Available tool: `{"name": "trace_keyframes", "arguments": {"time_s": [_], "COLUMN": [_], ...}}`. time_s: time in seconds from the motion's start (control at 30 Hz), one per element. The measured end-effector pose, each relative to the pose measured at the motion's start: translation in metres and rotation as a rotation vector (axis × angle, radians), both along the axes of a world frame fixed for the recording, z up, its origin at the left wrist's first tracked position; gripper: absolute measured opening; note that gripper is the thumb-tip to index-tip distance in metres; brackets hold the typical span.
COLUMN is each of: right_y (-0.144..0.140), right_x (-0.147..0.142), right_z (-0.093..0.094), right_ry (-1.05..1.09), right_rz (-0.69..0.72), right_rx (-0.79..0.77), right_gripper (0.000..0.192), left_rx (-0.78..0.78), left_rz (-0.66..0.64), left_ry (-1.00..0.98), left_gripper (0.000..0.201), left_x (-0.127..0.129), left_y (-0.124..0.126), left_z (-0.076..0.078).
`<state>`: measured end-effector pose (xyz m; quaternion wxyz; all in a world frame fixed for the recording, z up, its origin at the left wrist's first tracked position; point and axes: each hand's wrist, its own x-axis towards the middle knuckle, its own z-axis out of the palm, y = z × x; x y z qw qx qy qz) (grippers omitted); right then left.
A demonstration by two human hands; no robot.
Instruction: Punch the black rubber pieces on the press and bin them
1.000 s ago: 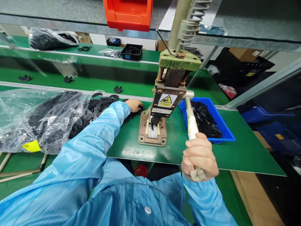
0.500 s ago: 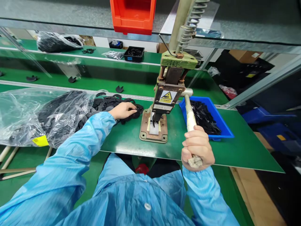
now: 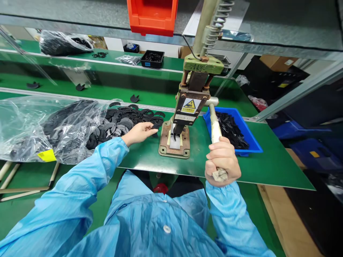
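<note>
One black piece (image 3: 155, 126) is pinched between thumb and fingers of the left hand (image 3: 138, 133), just beside the press (image 3: 190, 92), whose lever (image 3: 215, 131) is wrapped by the right hand (image 3: 223, 161).

This is a factory workshop, at an assembly bench. The giveaway is the hand press (image 3: 184, 119), with its yellow warning label (image 3: 191, 105), bolted frame and stencilled number, on a green worktop (image 3: 270, 162). Left of the press lie loose black parts (image 3: 122, 123) by the heap, partly in a clear plastic bag (image 3: 66, 125); right of it sits a blue bin (image 3: 248, 152) of black pieces. Behind it run green shelves (image 3: 112, 82) with more parts; above hangs an orange bin (image 3: 151, 28).
</note>
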<state>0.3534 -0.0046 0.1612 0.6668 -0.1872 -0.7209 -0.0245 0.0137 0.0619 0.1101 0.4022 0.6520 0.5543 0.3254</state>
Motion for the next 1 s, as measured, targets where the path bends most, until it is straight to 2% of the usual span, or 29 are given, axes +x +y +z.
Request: {"name": "trace_keyframes", "arguments": {"time_s": [0.1, 0.2, 0.3, 0.4, 0.5, 0.7, 0.83, 1.0], "right_y": [0.0, -0.001, -0.002, -0.003, -0.002, -0.001, 0.0, -0.001], "right_x": [0.0, 0.0, 0.0, -0.001, -0.002, -0.003, -0.003, -0.003], "right_z": [0.0, 0.0, 0.001, 0.0, 0.0, -0.001, -0.001, -0.002], "right_ry": [-0.003, -0.011, -0.004, -0.001, 0.004, 0.018, 0.027, 0.005], "right_rz": [-0.002, -0.004, -0.022, -0.049, -0.063, -0.063, -0.056, -0.046], "right_rx": [-0.006, -0.016, -0.027, -0.039, -0.035, -0.024, -0.022, -0.019], "right_gripper": [0.018, 0.018, 0.021, 0.023, 0.025, 0.026, 0.027, 0.027], "left_rx": [-0.09, -0.206, -0.321, -0.376, -0.352, -0.261, -0.225, -0.166], "left_rz": [-0.035, -0.063, -0.042, -0.046, -0.068, -0.088, -0.123, -0.128], "left_ry": [-0.028, -0.14, -0.242, -0.263, -0.252, -0.271, -0.236, -0.24], "left_gripper": [0.043, 0.041, 0.038, 0.031, 0.027, 0.032, 0.026, 0.03], "left_x": [0.019, 0.038, 0.054, 0.064, 0.067, 0.062, 0.059, 0.061], "left_y": [0.006, 0.014, 0.021, 0.025, 0.027, 0.038, 0.043, 0.045], "left_z": [-0.007, -0.012, -0.011, -0.008, -0.006, -0.004, -0.007, -0.015]}}
